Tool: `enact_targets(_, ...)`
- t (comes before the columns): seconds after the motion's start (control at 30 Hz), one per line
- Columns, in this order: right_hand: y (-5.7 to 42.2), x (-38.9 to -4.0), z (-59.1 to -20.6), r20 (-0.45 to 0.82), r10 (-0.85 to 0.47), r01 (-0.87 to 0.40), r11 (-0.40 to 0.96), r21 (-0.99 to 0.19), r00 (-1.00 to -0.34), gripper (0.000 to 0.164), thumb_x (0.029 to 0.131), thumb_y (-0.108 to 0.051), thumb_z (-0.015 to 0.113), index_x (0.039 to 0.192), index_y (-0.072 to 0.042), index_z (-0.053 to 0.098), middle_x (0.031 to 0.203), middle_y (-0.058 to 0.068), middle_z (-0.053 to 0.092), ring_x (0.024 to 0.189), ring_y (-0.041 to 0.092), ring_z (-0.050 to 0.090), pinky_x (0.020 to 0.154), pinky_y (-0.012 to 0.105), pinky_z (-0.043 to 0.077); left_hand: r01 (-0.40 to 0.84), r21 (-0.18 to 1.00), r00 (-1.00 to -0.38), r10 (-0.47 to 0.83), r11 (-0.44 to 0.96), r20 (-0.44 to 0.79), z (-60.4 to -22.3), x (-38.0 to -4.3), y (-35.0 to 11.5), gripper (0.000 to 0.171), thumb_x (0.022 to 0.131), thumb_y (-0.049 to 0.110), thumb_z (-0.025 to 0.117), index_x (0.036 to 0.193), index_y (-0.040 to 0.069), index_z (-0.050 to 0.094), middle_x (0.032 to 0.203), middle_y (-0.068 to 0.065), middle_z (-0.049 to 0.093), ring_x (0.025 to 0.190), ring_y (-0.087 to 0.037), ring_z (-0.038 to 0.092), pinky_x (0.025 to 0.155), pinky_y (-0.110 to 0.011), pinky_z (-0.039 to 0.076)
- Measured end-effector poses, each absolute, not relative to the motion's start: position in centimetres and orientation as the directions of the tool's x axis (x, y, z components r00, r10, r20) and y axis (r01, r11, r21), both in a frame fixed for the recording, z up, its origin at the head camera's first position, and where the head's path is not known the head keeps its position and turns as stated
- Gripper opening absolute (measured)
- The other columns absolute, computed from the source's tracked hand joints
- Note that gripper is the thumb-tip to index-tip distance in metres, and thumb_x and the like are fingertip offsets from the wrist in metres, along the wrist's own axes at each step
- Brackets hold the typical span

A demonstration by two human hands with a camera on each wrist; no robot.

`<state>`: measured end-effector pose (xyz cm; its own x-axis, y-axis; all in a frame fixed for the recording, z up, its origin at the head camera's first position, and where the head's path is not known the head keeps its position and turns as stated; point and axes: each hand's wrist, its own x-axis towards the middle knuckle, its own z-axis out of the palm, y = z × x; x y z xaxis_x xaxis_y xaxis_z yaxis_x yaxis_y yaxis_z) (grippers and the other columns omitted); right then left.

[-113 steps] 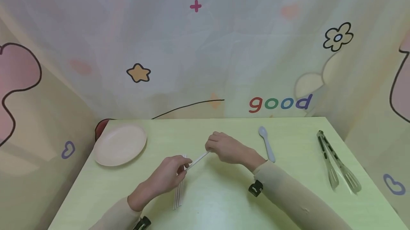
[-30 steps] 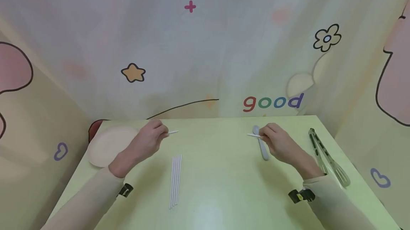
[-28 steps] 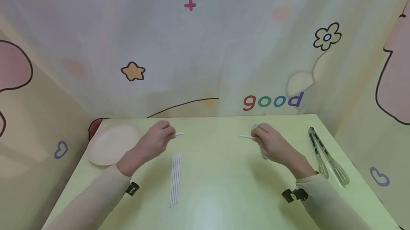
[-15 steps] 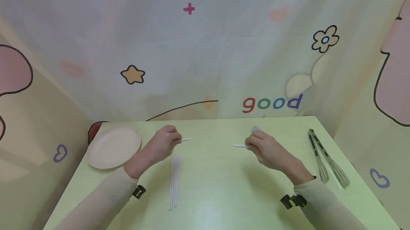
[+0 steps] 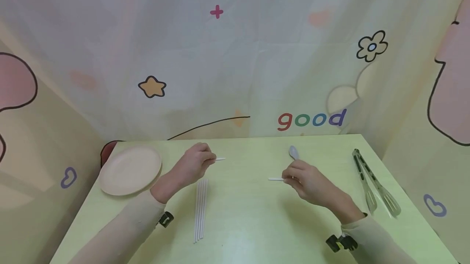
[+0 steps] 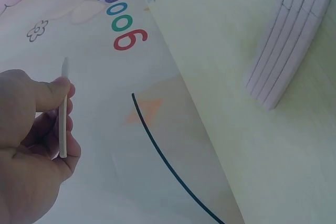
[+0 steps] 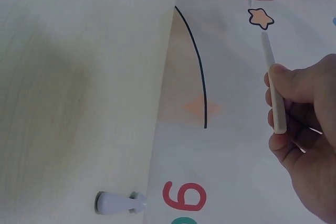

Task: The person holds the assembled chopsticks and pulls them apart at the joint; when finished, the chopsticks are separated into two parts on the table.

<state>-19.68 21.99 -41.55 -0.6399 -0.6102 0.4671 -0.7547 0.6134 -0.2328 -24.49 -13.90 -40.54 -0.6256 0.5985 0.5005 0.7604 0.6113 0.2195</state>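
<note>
My left hand [image 5: 194, 164] is raised over the far left-middle of the table and pinches a short white stick [image 6: 63, 124], whose narrowed tip points right in the head view. Opposite it, my right hand [image 5: 308, 182] pinches another short white stick [image 7: 276, 98] between thumb and curled fingers, its end pointing left. A wide gap separates the two stick ends. Below my left hand, several long white sticks [image 5: 200, 211] lie side by side on the table; a thin seam crosses them in the left wrist view. My right hand covers most of a pale blue-grey spoon [image 5: 293, 152].
A round beige plate [image 5: 130, 170] sits at the table's far left. On the right lie tongs with slotted heads [image 5: 391, 203] and dark patterned handles. A printed curtain [image 5: 235, 72] hangs right behind the table's back edge.
Earlier both hands held one thin white stick between them; afterwards they stood wide apart, each with a short stick. Lately my left hand has moved right, and my right hand left and lower.
</note>
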Motion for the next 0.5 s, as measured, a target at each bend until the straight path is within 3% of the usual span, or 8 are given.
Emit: enact_targets(0.5,21.9,-19.1,-43.9,0.529,-0.655,-0.830,0.521,-0.200,-0.539,0.017,0.076,0.000,0.079,0.085,-0.011,0.070,0.082,-0.009,0.060,0.075,0.004,0.052,0.066,0.016,0.047,0.750,0.203,-0.649,0.640,0.630,0.411,-41.0,-24.7,-12.3,0.011,0.085,-0.001,0.067,0.092,0.003,0.074,0.086,-0.003,0.059,0.077,-0.013,0.049,0.064,-0.021,0.046)
